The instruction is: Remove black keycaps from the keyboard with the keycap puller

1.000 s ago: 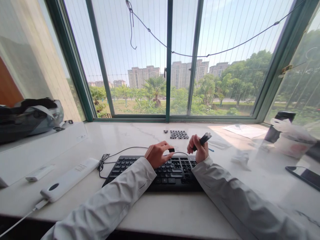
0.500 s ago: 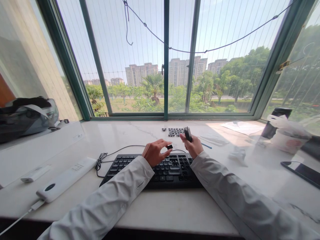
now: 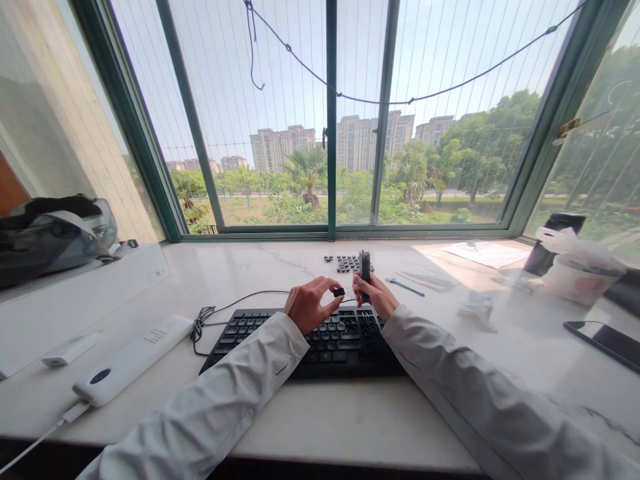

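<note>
My left hand [image 3: 311, 303] hovers over the middle of a black keyboard [image 3: 235, 343], pinching a small black keycap [image 3: 339, 292] between thumb and forefinger. My right hand [image 3: 377, 293] is wrapped round the black handle of a keycap puller [image 3: 365, 265]. The puller stands nearly upright, with thin wires showing at its lower end above the keyboard's right part. Some key positions there have no caps. Behind the hands, loose keycaps [image 3: 345, 265] lie in rows on the white marble surface. My sleeves cover parts of the keyboard.
A blue stick-like tool [image 3: 407, 287] and clear plastic bags [image 3: 433, 277] lie to the right, with a phone [image 3: 605, 343] farther over. On the left are a coiled cable [image 3: 200, 320], a white power bank [image 3: 133, 360] and a headset [image 3: 55, 233]. The window [image 3: 330, 232] closes the back.
The keycap puller has turned more upright in my right hand and shifted slightly left, its wires now pointing down. My left hand stays in place with the keycap.
</note>
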### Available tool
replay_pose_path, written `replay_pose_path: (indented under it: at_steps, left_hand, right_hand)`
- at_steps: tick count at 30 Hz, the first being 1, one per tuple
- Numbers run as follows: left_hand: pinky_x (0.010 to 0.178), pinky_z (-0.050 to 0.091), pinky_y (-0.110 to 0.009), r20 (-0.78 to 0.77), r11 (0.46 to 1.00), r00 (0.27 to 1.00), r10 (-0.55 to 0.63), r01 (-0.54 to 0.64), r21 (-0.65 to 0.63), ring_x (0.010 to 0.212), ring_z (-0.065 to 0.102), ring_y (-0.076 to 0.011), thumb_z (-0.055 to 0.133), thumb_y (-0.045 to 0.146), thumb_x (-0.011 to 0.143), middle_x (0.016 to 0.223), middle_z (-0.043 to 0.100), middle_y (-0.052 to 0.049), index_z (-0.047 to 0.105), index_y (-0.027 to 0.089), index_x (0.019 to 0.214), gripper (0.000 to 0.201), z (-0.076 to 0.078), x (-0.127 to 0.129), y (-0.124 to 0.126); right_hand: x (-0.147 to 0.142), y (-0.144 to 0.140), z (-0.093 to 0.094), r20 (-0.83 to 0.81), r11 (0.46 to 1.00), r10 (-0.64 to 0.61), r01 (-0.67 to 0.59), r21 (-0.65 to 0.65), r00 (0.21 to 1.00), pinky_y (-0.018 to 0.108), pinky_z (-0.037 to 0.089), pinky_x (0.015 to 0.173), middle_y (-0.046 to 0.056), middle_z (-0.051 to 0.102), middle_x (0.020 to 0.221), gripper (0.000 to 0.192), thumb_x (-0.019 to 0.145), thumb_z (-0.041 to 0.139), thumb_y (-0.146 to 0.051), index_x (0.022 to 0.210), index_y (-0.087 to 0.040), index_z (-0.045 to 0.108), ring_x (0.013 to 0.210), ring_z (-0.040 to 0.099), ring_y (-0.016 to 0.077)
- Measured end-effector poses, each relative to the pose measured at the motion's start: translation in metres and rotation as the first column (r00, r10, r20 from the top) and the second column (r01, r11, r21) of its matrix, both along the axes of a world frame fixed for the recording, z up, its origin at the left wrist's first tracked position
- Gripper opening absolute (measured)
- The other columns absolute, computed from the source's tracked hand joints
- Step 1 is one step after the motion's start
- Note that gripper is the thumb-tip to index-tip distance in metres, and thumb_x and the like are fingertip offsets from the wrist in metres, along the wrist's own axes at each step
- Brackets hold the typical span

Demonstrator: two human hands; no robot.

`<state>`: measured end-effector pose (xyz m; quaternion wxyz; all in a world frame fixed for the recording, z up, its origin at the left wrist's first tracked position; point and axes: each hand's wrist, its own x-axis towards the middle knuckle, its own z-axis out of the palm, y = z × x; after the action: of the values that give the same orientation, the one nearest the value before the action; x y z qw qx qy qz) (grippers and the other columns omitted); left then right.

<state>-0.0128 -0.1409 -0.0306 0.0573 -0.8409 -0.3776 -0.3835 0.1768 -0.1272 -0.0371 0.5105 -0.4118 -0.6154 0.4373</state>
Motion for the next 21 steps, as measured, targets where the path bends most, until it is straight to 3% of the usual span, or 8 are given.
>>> replay_pose_path:
  at_steps: [3,6,10,14,16,21]
  left_hand:
    - [0.072,0.051,-0.024,0.001,1.000,1.000,-0.002,0.002,0.002,0.082,0.066,-0.0142,0.061,0.035,0.085,0.098,0.070,0.002,0.064,0.025,0.099,0.017,-0.001,0.000,0.001]
    - [0.078,0.052,-0.026,-0.007,1.000,1.000,-0.017,0.017,-0.005,0.085,0.066,-0.0147,0.060,0.035,0.085,0.099,0.070,0.002,0.064,0.025,0.099,0.017,-0.002,0.000,0.001]
    - [0.081,0.052,-0.027,-0.019,0.999,0.999,-0.031,0.030,-0.019,0.086,0.066,-0.0151,0.059,0.035,0.086,0.099,0.070,0.002,0.063,0.024,0.099,0.017,-0.002,0.000,0.000]
    - [0.078,0.052,-0.026,-0.020,0.999,0.999,-0.036,0.036,-0.021,0.086,0.066,-0.0145,0.059,0.034,0.086,0.098,0.070,0.003,0.064,0.025,0.100,0.017,-0.001,0.000,-0.002]
    - [0.073,0.052,-0.025,-0.014,0.999,0.999,-0.032,0.032,-0.015,0.084,0.066,-0.0140,0.059,0.034,0.086,0.098,0.070,0.003,0.064,0.026,0.101,0.017,0.000,0.001,-0.002]
    - [0.064,0.051,-0.023,-0.003,1.000,1.000,-0.013,0.013,0.009,0.078,0.066,-0.0133,0.059,0.033,0.086,0.100,0.070,0.001,0.065,0.024,0.099,0.017,0.000,0.001,-0.002]
  right_hand:
    - [-0.001,-0.004,0.004,-0.166,0.988,0.062,-0.085,-0.131,0.984,0.031,0.052,0.054,-0.005,0.051,0.064,0.040,0.079,0.053,-0.060,0.094,-0.024,0.043,0.055,0.054,0.0138]
    - [0.000,-0.007,0.008,-0.182,0.976,0.100,-0.132,-0.171,0.978,0.030,0.052,0.048,-0.006,0.054,0.061,0.042,0.081,0.048,-0.064,0.098,-0.025,0.042,0.049,0.056,0.0141]
    - [0.001,-0.008,0.009,-0.113,0.988,0.057,-0.073,-0.137,0.992,0.020,0.034,0.030,-0.007,0.052,0.054,0.042,0.082,0.041,-0.065,0.093,-0.024,0.042,0.029,0.038,0.0082]
    - [0.001,-0.006,0.006,-0.008,0.995,0.004,-0.005,-0.096,1.000,0.020,0.019,0.024,-0.007,0.049,0.048,0.038,0.083,0.045,-0.060,0.081,-0.022,0.043,0.024,0.027,0.0061]
    - [0.001,-0.004,0.002,0.062,0.997,-0.002,0.007,-0.076,0.998,0.021,0.019,0.025,-0.007,0.048,0.048,0.038,0.082,0.048,-0.058,0.077,-0.021,0.044,0.025,0.029,0.0063]
    - [0.001,0.003,-0.010,0.172,1.000,0.011,-0.014,0.017,0.985,0.022,0.035,0.037,-0.004,0.053,0.053,0.037,0.081,0.052,-0.056,0.083,-0.019,0.054,0.036,0.046,0.0091]
